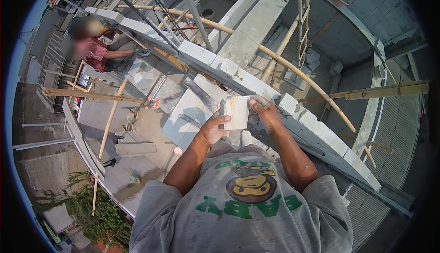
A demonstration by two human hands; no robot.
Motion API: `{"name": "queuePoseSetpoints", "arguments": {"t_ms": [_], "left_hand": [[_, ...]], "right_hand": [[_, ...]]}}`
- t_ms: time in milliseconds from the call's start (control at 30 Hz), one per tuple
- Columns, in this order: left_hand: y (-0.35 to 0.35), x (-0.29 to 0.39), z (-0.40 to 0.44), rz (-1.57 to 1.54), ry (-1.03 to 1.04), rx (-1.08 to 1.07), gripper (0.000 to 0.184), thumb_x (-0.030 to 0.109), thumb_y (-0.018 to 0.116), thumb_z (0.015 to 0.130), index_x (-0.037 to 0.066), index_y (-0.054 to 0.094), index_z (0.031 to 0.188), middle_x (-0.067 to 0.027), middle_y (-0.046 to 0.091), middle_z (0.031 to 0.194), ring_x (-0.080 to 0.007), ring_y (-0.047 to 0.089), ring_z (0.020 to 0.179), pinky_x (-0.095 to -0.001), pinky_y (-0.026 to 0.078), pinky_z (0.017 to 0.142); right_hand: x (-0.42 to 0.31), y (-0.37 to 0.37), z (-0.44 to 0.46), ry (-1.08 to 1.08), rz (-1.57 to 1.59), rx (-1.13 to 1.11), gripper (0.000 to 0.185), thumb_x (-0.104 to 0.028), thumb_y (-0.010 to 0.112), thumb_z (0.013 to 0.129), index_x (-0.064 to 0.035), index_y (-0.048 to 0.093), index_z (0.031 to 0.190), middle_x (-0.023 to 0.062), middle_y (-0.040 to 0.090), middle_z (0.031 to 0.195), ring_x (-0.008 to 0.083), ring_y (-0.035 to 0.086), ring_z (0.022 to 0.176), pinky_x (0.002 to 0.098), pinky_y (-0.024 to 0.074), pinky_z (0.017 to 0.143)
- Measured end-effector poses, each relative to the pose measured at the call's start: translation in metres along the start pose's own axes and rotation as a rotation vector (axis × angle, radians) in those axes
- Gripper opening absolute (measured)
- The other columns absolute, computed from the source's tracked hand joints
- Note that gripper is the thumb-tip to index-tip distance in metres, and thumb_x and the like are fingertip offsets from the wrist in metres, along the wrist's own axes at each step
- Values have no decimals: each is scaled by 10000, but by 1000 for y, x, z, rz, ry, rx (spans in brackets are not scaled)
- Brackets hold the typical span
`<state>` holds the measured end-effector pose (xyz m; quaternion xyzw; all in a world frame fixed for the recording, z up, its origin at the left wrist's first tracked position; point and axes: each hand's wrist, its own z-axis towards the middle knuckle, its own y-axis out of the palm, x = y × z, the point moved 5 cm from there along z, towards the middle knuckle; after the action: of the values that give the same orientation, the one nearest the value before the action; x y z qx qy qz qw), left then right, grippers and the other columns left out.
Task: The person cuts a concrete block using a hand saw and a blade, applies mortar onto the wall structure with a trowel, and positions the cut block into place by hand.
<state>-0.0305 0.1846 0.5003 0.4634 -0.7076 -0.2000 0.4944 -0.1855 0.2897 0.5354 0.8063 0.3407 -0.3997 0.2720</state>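
Observation:
A small white block is held in front of my chest, between both hands. My left hand grips its left side, with the thumb over the near face. On the opposite side my right hand holds the upper right edge. A long grey metal tool rests on pale slabs to the left of the block. Nearer my left arm, a dark blade lies on a light grey board. The row of white blocks runs just beyond my right hand.
A co-worker in a red shirt sits at the upper left beside the wall. Bamboo poles cross the wall and the rooms beyond. A grey slab lies lower left. Below the platform's outer edge are green plants.

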Motion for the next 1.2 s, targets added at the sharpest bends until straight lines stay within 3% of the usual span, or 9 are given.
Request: {"name": "queuePoseSetpoints", "arguments": {"t_ms": [233,433,633,833,1000,1067,1100,1133,1200], "left_hand": [[6,40,-5,147,31,-150,848,148,712,704,6,333,1449,-129,499,1363,-267,457,1289,-375,331,1094],[3,57,-2,357,87,-104,966,150,758,652,8,278,1477,-119,446,1412,-252,407,1331,-373,282,1123],[-15,56,-2,511,134,-64,998,181,780,657,37,268,1501,-130,421,1441,-261,368,1356,-369,264,1125],[-23,71,-4,962,266,-89,1012,148,780,657,101,261,1523,-149,395,1477,-278,367,1369,-369,276,1128],[-34,85,-13,1104,345,-69,1022,146,801,675,105,244,1530,-158,338,1522,-287,328,1398,-364,264,1138],[-38,97,-21,932,365,19,1032,175,832,683,96,246,1528,-154,330,1528,-302,315,1405,-362,250,1143],[-39,96,-24,843,364,48,1038,190,848,687,91,246,1527,-152,326,1530,-309,308,1408,-362,244,1145],[-44,96,-25,505,398,34,941,300,800,785,64,259,1518,-162,317,1534,-314,300,1414,-393,233,1146],[-63,105,-31,381,425,190,856,390,698,861,43,262,1511,-179,326,1527,-307,306,1415,-420,230,1144]], "right_hand": [[1,25,10,-173,-46,23,408,-269,635,933,-42,599,1270,47,656,1099,132,587,974,288,470,832],[-5,35,10,-148,37,12,430,-272,645,924,-43,585,1283,39,647,1083,148,596,966,289,470,829],[-9,49,11,-44,58,-26,631,-431,704,854,-31,544,1315,88,636,1115,195,596,1025,346,471,892],[-14,62,29,-223,-654,-32,1012,-562,823,641,-19,431,1400,164,539,1302,287,505,1233,386,383,1047],[-16,81,44,-182,-443,-150,983,-431,846,625,8,419,1393,183,540,1295,291,512,1223,382,396,1039],[-14,86,47,-73,-152,-151,870,-277,808,650,24,428,1372,174,556,1272,290,534,1195,384,404,1036],[-8,86,50,-40,12,-188,875,-282,799,653,26,419,1379,171,549,1290,285,530,1209,387,400,1043],[2,82,56,-14,179,-215,880,-287,791,657,29,411,1386,169,542,1307,280,527,1223,390,397,1050],[8,74,64,-31,363,-252,855,-255,761,676,35,398,1394,158,536,1332,277,525,1240,393,393,1064]]}}
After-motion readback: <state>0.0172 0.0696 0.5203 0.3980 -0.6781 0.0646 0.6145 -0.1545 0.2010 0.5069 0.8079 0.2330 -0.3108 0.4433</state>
